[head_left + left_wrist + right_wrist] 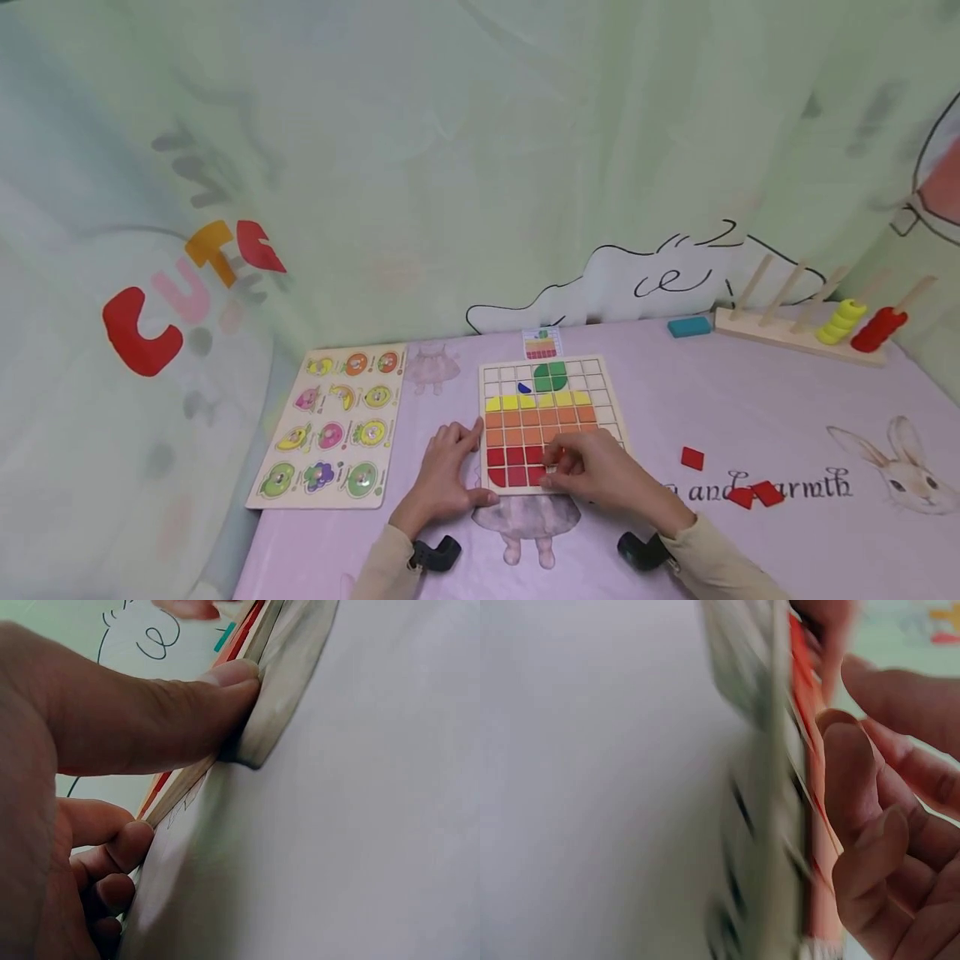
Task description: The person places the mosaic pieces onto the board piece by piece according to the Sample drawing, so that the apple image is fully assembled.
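A wooden mosaic puzzle board (609, 405) with a grid of cells lies in front of me. It bears red tiles (515, 456) at the bottom left, orange tiles (521, 425) above, then a yellow row, a green shape (551, 377) and a blue piece (524, 387). My left hand (444, 473) steadies the lower left corner, thumb at the near edge and fingers along the left side; the left wrist view shows the thumb (202, 712) straight against the rim. Over the lower red rows my right hand (592, 468) bends its fingers (851, 772), with no tile visible between them.
Loose red tiles (692, 458) lie right of the board. A fruit puzzle board (392, 400) is at the left, and a small pattern card (542, 342) behind. Farther right are a teal block (689, 327) and a peg stand (795, 337) with yellow and red rings.
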A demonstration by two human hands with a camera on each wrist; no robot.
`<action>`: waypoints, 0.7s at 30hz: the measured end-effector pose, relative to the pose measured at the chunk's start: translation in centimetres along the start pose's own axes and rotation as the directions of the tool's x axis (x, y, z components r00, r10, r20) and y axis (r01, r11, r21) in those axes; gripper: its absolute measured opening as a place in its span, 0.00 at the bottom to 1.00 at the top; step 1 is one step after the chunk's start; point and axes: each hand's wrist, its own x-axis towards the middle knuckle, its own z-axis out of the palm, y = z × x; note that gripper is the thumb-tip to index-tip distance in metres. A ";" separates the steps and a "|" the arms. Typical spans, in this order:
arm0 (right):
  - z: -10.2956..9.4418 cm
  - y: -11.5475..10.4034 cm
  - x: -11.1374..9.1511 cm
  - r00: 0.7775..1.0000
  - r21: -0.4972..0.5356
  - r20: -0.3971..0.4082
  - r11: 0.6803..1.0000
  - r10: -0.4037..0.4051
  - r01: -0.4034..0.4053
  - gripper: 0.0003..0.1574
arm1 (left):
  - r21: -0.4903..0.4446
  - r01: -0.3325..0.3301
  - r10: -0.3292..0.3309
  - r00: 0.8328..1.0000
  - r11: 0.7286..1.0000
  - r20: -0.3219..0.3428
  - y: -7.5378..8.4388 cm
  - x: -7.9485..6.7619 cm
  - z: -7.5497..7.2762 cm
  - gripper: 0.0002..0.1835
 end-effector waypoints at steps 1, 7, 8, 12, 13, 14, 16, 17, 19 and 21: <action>-0.7 0.3 -0.3 1.000 0.000 -0.005 1.000 -0.001 0.001 0.13 | -0.002 -0.001 0.001 1.000 1.000 0.000 0.0 0.0 0.0 0.58; -6.3 4.2 -2.8 0.978 -0.192 -0.186 0.973 0.091 -0.127 0.16 | -0.005 -0.012 0.012 1.000 1.000 -0.012 0.1 -0.1 -0.1 0.58; -7.3 5.1 -3.3 0.971 -0.222 -0.208 0.961 0.118 -0.164 0.18 | -0.001 -0.013 0.013 1.000 1.000 -0.013 0.1 -0.1 -0.1 0.59; -10.3 8.2 -5.5 0.958 -0.285 -0.188 0.921 0.219 -0.267 0.25 | 0.001 -0.004 0.004 1.000 1.000 -0.008 0.1 -0.1 -0.2 0.58; -10.7 8.7 -5.9 0.955 -0.284 -0.166 0.915 0.247 -0.286 0.26 | 0.001 0.001 -0.001 1.000 1.000 -0.004 0.1 -0.1 -0.2 0.58; -11.0 9.2 -6.3 0.954 -0.280 -0.145 0.914 0.263 -0.295 0.26 | 0.000 0.004 -0.004 1.000 1.000 -0.002 0.2 -0.1 -0.2 0.59; -11.4 9.7 -6.9 0.954 -0.268 -0.113 0.916 0.278 -0.299 0.25 | -0.004 0.010 -0.010 1.000 1.000 0.003 0.2 -0.1 -0.3 0.59; -11.4 9.9 -7.1 0.955 -0.261 -0.105 0.919 0.278 -0.296 0.23 | -0.006 0.010 -0.010 1.000 1.000 0.004 0.2 -0.1 -0.3 0.59; -11.2 10.1 -7.5 0.959 -0.255 -0.101 0.925 0.265 -0.282 0.18 | -0.012 0.007 -0.007 1.000 1.000 0.002 0.2 -0.1 -0.2 0.59; -11.1 10.1 -7.7 0.962 -0.254 -0.096 0.928 0.257 -0.273 0.16 | -0.020 0.002 -0.002 1.000 1.000 0.001 0.2 -0.1 -0.1 0.59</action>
